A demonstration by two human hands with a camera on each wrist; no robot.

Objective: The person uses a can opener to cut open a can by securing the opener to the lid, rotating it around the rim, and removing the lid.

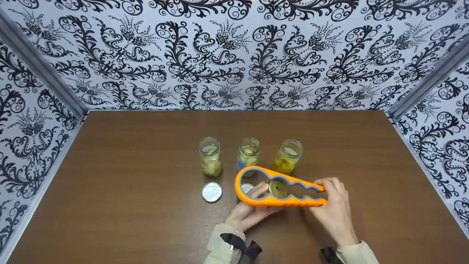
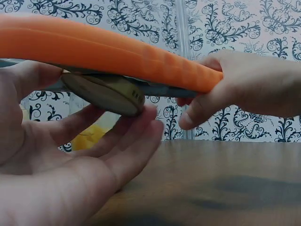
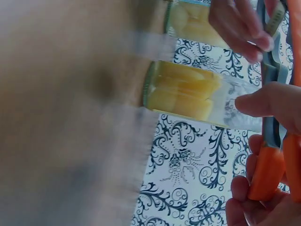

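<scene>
My right hand (image 1: 335, 211) grips the handle end of an orange jar opener (image 1: 269, 201) with a grey wavy inner edge. A gold jar lid (image 1: 279, 188) sits within the opener's middle notch, tilted in the left wrist view. My left hand (image 1: 251, 214) pinches this lid (image 2: 106, 94), thumb on one side and fingertips under its rim. Both hands are held above the table, in front of the right jar (image 1: 285, 161), which is uncovered and holds yellow pieces in liquid (image 3: 183, 92).
Two more uncovered jars, the left jar (image 1: 210, 163) and the middle jar (image 1: 249, 156), stand in the same row. A white lid (image 1: 211, 192) lies before the left one; another lid (image 1: 247, 187) shows through the opener. Patterned walls (image 1: 234, 55) enclose the brown table (image 1: 128, 183).
</scene>
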